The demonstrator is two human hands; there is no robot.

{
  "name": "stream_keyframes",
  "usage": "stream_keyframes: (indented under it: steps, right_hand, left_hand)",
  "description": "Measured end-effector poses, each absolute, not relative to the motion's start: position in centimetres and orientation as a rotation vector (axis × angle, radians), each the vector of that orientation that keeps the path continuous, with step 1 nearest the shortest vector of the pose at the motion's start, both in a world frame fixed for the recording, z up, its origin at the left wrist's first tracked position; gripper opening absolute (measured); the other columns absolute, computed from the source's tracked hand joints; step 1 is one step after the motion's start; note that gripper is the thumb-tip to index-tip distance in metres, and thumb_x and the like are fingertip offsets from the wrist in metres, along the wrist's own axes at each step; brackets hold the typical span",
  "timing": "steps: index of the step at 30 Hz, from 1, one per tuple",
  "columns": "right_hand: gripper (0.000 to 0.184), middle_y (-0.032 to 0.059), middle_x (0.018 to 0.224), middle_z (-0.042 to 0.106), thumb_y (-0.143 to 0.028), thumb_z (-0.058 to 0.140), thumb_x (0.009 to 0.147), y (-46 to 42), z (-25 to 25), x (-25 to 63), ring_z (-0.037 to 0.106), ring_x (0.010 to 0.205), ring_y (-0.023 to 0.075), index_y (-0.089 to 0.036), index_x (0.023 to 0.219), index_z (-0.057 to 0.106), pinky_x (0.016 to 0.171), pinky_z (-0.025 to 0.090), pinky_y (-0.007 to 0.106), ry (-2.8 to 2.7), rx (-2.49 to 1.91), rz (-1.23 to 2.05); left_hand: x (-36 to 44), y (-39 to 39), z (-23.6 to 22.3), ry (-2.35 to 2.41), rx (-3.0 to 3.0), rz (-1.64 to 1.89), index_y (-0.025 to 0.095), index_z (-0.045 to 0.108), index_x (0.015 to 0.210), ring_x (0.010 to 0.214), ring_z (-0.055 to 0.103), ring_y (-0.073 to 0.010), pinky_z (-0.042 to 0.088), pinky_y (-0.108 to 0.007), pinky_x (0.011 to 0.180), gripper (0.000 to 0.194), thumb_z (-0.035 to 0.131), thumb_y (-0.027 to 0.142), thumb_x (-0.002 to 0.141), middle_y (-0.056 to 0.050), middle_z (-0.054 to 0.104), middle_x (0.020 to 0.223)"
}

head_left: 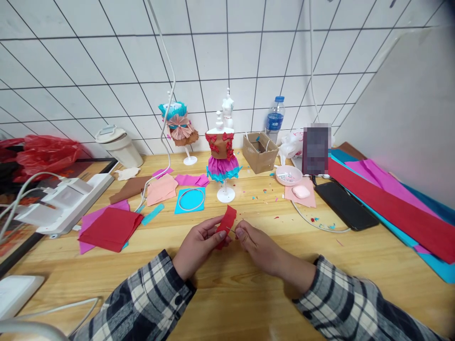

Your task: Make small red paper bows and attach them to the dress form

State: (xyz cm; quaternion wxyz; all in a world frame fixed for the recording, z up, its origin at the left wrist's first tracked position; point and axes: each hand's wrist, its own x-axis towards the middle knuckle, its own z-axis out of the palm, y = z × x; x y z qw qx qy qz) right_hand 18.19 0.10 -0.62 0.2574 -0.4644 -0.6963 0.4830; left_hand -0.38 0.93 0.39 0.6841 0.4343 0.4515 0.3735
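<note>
Wooden table; left hand pinching red strip, partly thumb-hidden; right hand pinching thin item, barely discernible.

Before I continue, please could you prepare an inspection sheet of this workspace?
Surface: wooden table, small scraps scattered near the phone.
Work things: red strip, lifted; dress form in brown bodice, upright.
Clutter: red sheets, cardboard box, water bottle.
Hands: left hand grips the red strip; right hand pinches a thin item, too small to identify.
Cables: white cable hanging before the tiled wall; another cable near the phone.
Surroundings: grey panel at right; other people: nothing seen.
</note>
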Motion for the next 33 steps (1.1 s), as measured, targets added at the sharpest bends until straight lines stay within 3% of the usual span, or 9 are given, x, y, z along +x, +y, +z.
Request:
stream_keyframes:
  steps: [9,25,33]
  right_hand:
    - [0.027,0.0014,0.088,0.06,-0.038,0.027,0.099,0.11,-0.24,17.92,0.055,0.08,0.0162,-0.021,0.091,0.046,0.07,0.039,0.03,-1.942,-1.25,1.261]
    - [0.039,-0.0005,0.075,0.053,-0.052,0.02,0.097,0.14,-1.0,18.05,0.049,0.068,0.0148,-0.022,0.084,0.041,0.063,0.038,0.028,-1.928,-1.26,1.286]
    - [0.038,0.0002,0.078,0.055,-0.05,0.02,0.098,0.11,-0.66,17.98,0.052,0.072,0.0148,-0.022,0.089,0.043,0.066,0.039,0.028,-1.923,-1.23,1.307]
  left_hand:
    - [-0.35,0.97,0.34,0.984,0.95,0.844,0.015,0.06,0.119,0.067,0.062,-0.0135,0.045,-0.024,0.064,0.057,0.077,0.032,0.068,-0.004,0.07,0.075]
    - [-0.54,1.06,0.06,0.99,0.94,0.866,0.014,0.056,0.125,0.066,0.059,-0.0136,0.043,-0.025,0.064,0.063,0.076,0.033,0.069,-0.003,0.068,0.072]
    - [-0.47,1.06,-0.06,0.978,0.981,0.847,0.014,0.056,0.125,0.067,0.059,-0.0126,0.044,-0.024,0.064,0.061,0.075,0.034,0.07,-0.003,0.068,0.075]
